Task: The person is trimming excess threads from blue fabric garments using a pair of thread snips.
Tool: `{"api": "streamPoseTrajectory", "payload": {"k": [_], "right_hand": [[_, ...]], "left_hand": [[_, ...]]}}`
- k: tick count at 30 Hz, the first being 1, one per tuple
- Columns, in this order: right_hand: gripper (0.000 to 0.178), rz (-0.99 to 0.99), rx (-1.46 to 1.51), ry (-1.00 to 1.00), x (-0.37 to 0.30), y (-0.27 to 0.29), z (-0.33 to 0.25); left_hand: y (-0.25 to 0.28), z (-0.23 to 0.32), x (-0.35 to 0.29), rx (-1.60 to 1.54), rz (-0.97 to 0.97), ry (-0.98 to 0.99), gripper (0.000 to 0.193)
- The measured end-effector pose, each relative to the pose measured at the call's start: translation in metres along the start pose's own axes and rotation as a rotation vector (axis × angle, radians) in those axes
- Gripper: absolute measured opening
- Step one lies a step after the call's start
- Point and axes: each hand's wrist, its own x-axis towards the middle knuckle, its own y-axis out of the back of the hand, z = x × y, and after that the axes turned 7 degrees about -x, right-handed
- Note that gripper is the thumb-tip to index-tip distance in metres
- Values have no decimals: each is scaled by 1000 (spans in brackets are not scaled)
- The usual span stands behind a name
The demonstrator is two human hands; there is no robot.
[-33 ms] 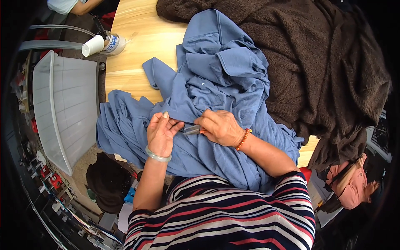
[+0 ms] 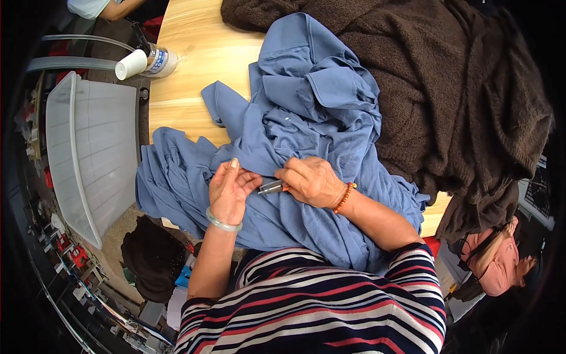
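A blue garment [image 2: 348, 138] lies crumpled on the table in front of me. My left hand [image 2: 229, 192], with a pale bangle at the wrist, pinches an edge of it between thumb and curled fingers. To its right, my right hand [image 2: 311, 182], wearing an orange bead bracelet, is closed around small thread snips [image 2: 271, 187]. Their metal blades point left toward my left fingertips, and a bit of orange handle shows by the palm. Right at the fabric edge are my right thumb and forefinger; whether they also grip the cloth is hard to tell.
Dark brown fleecy fabric [image 2: 436, 88] is heaped on the wooden table [image 2: 200, 53] at the right. A bottle [image 2: 162, 62] with a white cup [image 2: 131, 65] stands at the left edge. Beyond that edge is a large whitish bin [image 2: 106, 141]. A person in pink [image 2: 498, 262] is at far right.
The snips' blades have tilted slightly and look closer together. My left hand has shifted very slightly to the right; the garment lies almost as before.
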Motion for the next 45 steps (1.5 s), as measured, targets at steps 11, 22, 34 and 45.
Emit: {"api": "streamPoseTrajectory", "payload": {"k": [11, 22, 34, 45], "right_hand": [[18, -78, -170, 228, -3, 4, -4], [21, -162, -15, 134, -2, 6, -5], [31, -384, 193, -359, -9, 18, -4], [29, -372, 54, -271, -10, 14, -4]], "left_hand": [[-15, -18, -12, 151, -35, 144, 10], [-3, -23, 2, 179, -95, 181, 6], [-3, -23, -10, -39, -43, 158, 8], [-9, -24, -12, -89, 9, 196, 8]]}}
